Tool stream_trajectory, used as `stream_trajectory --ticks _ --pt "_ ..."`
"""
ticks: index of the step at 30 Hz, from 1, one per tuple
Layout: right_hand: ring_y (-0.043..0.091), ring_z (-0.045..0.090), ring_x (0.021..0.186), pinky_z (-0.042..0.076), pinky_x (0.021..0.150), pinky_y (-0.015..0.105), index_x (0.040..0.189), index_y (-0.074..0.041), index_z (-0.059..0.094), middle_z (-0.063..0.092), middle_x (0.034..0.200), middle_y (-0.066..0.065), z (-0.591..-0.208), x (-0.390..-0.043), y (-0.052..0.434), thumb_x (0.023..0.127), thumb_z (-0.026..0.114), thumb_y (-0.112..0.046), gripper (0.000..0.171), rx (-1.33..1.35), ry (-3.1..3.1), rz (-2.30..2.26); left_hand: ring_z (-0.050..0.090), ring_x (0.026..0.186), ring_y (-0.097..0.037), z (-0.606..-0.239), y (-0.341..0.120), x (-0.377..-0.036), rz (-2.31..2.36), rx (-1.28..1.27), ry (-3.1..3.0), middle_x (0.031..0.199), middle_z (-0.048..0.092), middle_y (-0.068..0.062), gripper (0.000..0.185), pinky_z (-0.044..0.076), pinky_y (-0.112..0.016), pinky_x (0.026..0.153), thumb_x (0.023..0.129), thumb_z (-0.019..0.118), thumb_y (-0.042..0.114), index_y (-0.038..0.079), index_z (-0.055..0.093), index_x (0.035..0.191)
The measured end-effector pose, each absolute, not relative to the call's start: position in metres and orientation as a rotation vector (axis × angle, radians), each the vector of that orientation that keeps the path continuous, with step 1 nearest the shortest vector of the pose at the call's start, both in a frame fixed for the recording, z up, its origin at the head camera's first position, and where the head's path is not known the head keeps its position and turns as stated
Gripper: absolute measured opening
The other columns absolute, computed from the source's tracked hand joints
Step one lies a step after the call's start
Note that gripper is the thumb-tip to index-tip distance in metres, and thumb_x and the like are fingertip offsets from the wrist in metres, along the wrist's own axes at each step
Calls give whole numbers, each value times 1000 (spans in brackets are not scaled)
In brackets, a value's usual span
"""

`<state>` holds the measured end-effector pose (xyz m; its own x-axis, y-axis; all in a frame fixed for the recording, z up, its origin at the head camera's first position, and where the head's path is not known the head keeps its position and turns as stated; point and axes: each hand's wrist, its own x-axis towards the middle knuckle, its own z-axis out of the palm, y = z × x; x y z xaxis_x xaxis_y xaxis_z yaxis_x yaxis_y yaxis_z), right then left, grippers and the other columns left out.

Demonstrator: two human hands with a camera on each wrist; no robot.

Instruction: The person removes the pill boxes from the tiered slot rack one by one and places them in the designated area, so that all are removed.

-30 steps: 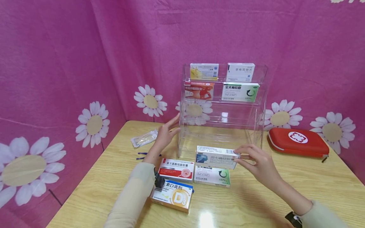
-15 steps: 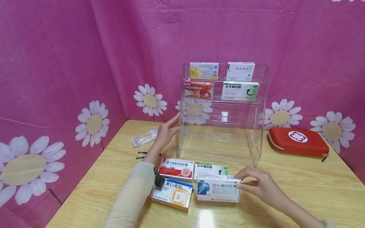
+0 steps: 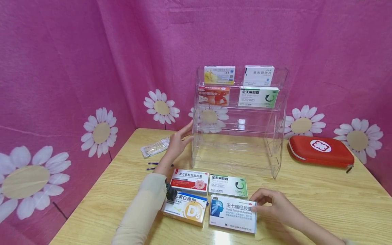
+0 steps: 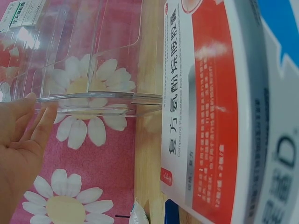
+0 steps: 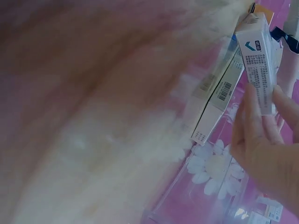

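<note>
My right hand (image 3: 274, 206) pinches the right end of a white medicine box with a blue head picture (image 3: 232, 214), low over the table's near part. In the right wrist view, that box's end (image 5: 257, 63) sits between thumb and fingers. My left hand (image 3: 178, 144) touches the left side of a clear tiered display rack (image 3: 235, 160), fingers fairly straight; the left wrist view shows these fingers (image 4: 44, 123) at the rack's edge. A red-and-white capsule box (image 3: 190, 181), a green-and-white box (image 3: 228, 186) and a vitamin D box (image 3: 185, 208) lie between the hands.
On the rack's upper tiers stand a yellow-white box (image 3: 219, 75), a white box (image 3: 258, 76), a red box (image 3: 213, 95) and a green-white box (image 3: 258, 97). A red zip case (image 3: 320, 151) lies right, cotton swabs (image 3: 155, 147) and blue tweezers (image 3: 153, 166) left.
My right hand has brought the blue-and-white medicine box from in front of the rack down toward the near table edge, its face tilting upward. The left hand has stayed at the rack.
</note>
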<state>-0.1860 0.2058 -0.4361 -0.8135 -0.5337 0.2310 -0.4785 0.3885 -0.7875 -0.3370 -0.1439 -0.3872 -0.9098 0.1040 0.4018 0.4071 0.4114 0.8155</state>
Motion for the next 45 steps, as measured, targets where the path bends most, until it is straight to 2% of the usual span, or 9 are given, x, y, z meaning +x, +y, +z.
stream_trajectory --ticks 6,12,25,33,41,45 --pt "-3 58 78 53 68 15 97 -6 71 70 93 3 -434 -188 202 87 73 -19 16 -751 2475 -1345 62 122 -31 -388 -144 -337 -1495 -432 -2392 140 57 -15 61 53 -38 101 92 63 -1 16 45 147" --pt "-2 57 78 54 68 14 101 -4 71 70 97 8 -432 -187 198 86 74 -19 22 -644 2483 -1284 62 122 -31 -387 -144 -336 -1495 -438 -2395 141 56 -15 60 53 -38 102 92 62 -1 16 45 147" --pt "-7 57 78 54 67 14 102 -2 70 71 94 7 -438 -188 195 84 76 -17 24 -744 2534 -1260 62 123 -31 -386 -144 -335 -1490 -424 -2402 141 56 -14 60 53 -39 102 92 62 0 16 45 147" --pt "-2 66 80 58 69 16 98 -2 69 72 95 10 -437 -186 195 85 75 -14 20 -686 2560 -1271 62 123 -31 -388 -144 -336 -1471 -436 -2406 142 56 -14 61 54 -40 101 92 62 -1 16 44 148" --pt "-6 61 77 55 67 17 91 -7 70 72 88 1 -424 -189 200 87 73 -19 13 -666 2683 -1246 63 122 -30 -387 -144 -336 -1455 -426 -2408 140 57 -14 60 54 -39 101 92 63 1 17 44 148" --pt "-7 62 80 58 70 18 95 -5 70 72 91 4 -410 -198 202 87 73 -15 13 -685 2772 -1268 63 122 -30 -387 -144 -337 -1459 -418 -2409 140 58 -13 60 53 -39 101 92 63 1 17 45 147"
